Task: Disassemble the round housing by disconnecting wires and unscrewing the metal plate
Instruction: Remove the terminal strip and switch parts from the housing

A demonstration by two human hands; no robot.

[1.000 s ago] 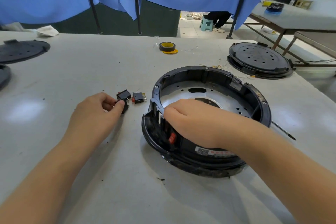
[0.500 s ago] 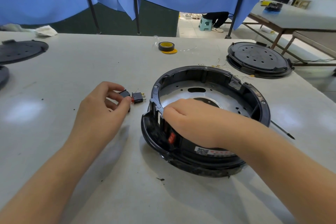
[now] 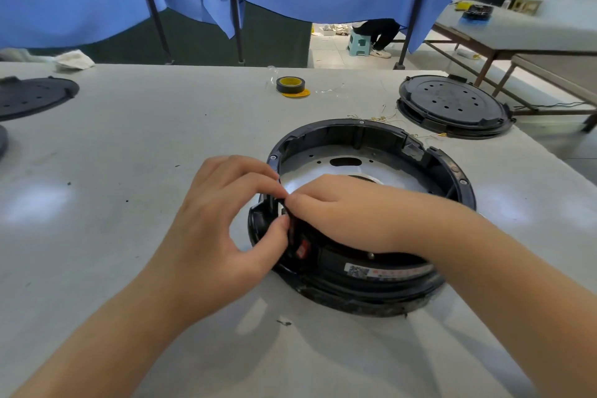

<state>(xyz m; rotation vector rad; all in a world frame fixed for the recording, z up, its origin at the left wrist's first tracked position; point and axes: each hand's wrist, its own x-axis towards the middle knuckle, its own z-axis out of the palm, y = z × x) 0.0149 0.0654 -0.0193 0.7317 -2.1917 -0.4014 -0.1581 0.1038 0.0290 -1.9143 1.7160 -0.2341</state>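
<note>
The round black housing (image 3: 371, 136) lies on the grey table (image 3: 129, 145), with the silver metal plate (image 3: 323, 168) screwed inside it. My left hand (image 3: 219, 220) is at the housing's near-left wall, and its thumb and fingertips pinch a small black part (image 3: 286, 205) at the rim. My right hand (image 3: 349, 213) reaches over the rim from the right, its fingers curled onto the same spot. Just below the fingers, a red rocker switch (image 3: 302, 249) sits in the wall. The small switches that lay on the table are hidden behind my left hand.
A roll of black tape (image 3: 290, 85) lies at the back centre. A black round lid (image 3: 452, 107) sits at the back right with thin loose wires (image 3: 381, 118) beside it. Another black lid (image 3: 32, 97) is at the far left, near a white cloth (image 3: 72, 60).
My left hand lifted a small black switch off the table and moved right to the housing's rim, meeting my right hand. The right hand stayed on the rim.
</note>
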